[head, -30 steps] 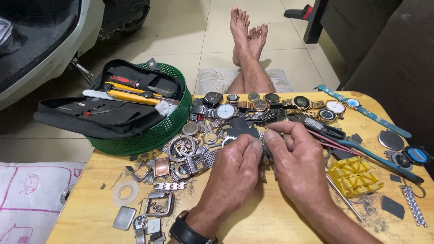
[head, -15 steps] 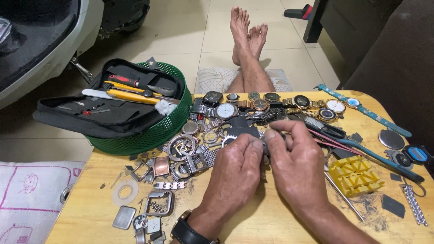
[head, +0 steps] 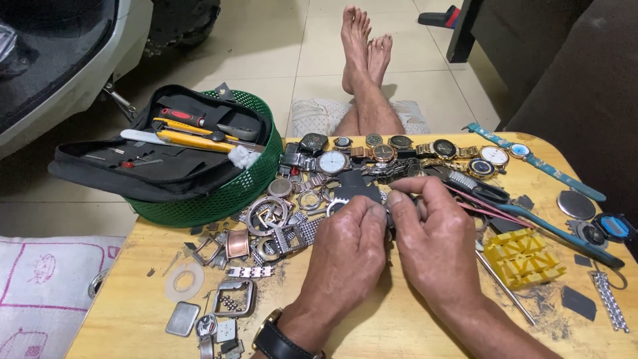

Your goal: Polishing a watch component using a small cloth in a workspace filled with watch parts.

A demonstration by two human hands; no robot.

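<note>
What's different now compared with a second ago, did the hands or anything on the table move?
Hardly anything. The left hand and right hand stay pressed together over a small dark part at their fingertips, only shifting slightly. The green basket, yellow block and row of watches lie as before.

No packages, labels, signs or screens here

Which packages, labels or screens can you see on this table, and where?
Watch dials: a row along the far edge of the table; round, white, dark and gold.
Tool case: far left, lying open on a green basket; black, zipped.
No labels or lit screens can be made out.
</note>
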